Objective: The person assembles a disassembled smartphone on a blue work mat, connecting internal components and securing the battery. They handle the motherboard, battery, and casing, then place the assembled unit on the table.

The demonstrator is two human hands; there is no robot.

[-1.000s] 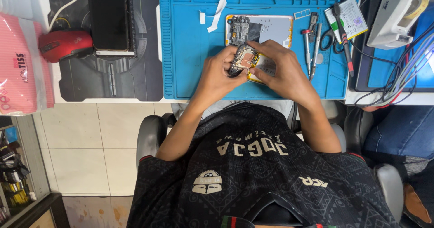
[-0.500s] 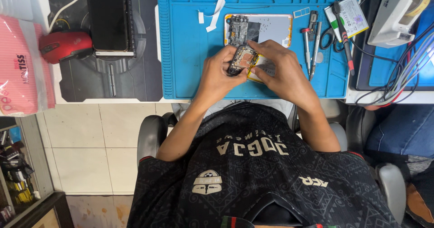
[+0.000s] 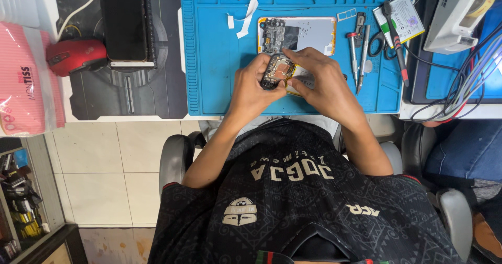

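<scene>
At the far left of the frame lies a pink tissue pack (image 3: 23, 81), then a red mouse (image 3: 76, 56) beside a black device (image 3: 124, 23) on a dark mat (image 3: 130, 94). Right of these is the blue work mat (image 3: 214, 49), with white tape strips (image 3: 246, 13) near its top. At centre, over the mat, the left hand (image 3: 251, 88) grasps a small circuit board (image 3: 276, 70), fingers curled round its left edge; the right hand (image 3: 324, 83) pinches at its right side, though its fingertips are partly hidden. The board looks light, stiff and fragile, so I judge it best held by the edges, clear of the components. Just above it lies an opened phone (image 3: 298, 34), flat on the mat. Further right are a screwdriver (image 3: 354, 47), tweezers (image 3: 363, 57) and a battery (image 3: 405, 18), then a white tool (image 3: 460, 15) and a bundle of cables (image 3: 465, 81). Below the desk are pale floor tiles (image 3: 104, 170) and a chair (image 3: 175, 162).
</scene>
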